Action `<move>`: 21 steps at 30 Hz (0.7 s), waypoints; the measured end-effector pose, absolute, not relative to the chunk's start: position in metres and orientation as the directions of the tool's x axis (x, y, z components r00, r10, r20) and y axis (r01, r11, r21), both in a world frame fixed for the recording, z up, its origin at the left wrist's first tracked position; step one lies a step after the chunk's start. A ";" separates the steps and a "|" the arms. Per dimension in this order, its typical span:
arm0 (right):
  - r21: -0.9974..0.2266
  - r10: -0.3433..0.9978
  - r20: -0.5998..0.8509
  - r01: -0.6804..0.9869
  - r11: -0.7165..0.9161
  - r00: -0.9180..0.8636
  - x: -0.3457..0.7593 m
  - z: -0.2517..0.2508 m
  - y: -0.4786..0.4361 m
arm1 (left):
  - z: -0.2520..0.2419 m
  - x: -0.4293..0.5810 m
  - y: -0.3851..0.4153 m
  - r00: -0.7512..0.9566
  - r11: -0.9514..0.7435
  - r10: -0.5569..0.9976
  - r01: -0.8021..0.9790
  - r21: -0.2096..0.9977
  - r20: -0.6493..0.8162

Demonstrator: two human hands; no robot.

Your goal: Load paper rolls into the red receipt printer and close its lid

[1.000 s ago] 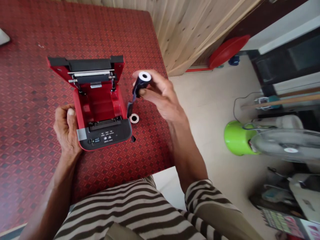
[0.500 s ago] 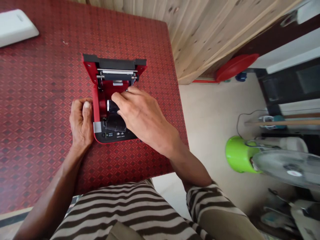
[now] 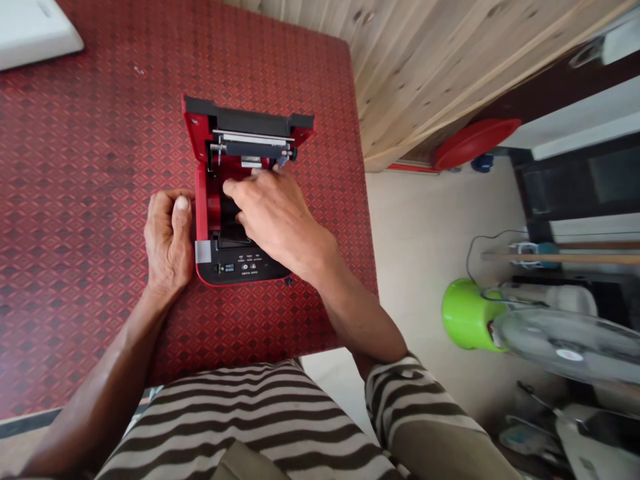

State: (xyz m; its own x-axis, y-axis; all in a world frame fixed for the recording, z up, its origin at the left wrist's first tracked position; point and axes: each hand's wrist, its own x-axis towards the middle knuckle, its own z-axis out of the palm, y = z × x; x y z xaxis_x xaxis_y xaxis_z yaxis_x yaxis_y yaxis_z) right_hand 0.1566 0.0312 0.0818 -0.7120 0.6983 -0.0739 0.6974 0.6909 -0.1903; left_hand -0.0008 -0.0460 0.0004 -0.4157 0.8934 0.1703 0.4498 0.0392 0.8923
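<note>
A red and black label printer (image 3: 250, 270) stands on the red patterned table, its lid (image 3: 250, 121) tipped up and back. My left hand (image 3: 169, 233) is curled against the printer's left side, thumb on top. Reaching into the bay, my right hand (image 3: 280, 217) has its fingers closed around a dark roll (image 3: 229, 208), most of which is hidden under the hand. Metal bars and a roller (image 3: 253, 148) cross the underside of the lid. Small buttons and a little display sit on the front panel.
A white case (image 3: 37, 33) lies at the table's far left corner. Wooden boards (image 3: 425, 67) rise behind the table. On the floor to the right are a green bucket (image 3: 465, 313), a fan (image 3: 565, 343) and a red basin (image 3: 475, 143).
The roll's white core end, visible earlier, is now out of sight as my right hand sits farther back in the bay. My left hand stays at the printer's side.
</note>
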 end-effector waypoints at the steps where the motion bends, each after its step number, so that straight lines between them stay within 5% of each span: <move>1: -0.174 0.702 -0.079 0.704 0.689 -0.707 0.156 0.081 0.031 | 0.000 -0.001 -0.046 -0.417 0.039 0.893 0.452 0.891 0.172; 5: -0.184 0.699 -0.095 0.703 0.687 -0.709 0.160 0.085 0.030 | -0.001 -0.002 -0.047 -0.419 0.037 0.891 0.450 0.892 0.175; 11: -0.421 0.598 -0.015 0.547 0.723 -0.801 0.193 0.109 0.008 | 0.002 -0.002 -0.046 -0.427 0.040 0.891 0.415 0.909 0.156; 21: -0.423 0.629 0.185 0.517 0.744 -0.755 0.217 0.094 -0.024 | 0.014 -0.009 -0.039 -0.442 -0.105 0.863 0.318 0.942 0.245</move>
State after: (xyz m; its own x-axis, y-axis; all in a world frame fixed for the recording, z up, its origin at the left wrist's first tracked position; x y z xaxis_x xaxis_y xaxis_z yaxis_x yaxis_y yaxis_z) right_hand 0.2171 -0.0237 0.0943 -0.7547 0.6293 0.1853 0.5166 0.7442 -0.4235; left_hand -0.0089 -0.0386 0.0137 -0.4424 0.8627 0.2450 0.3180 -0.1046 0.9423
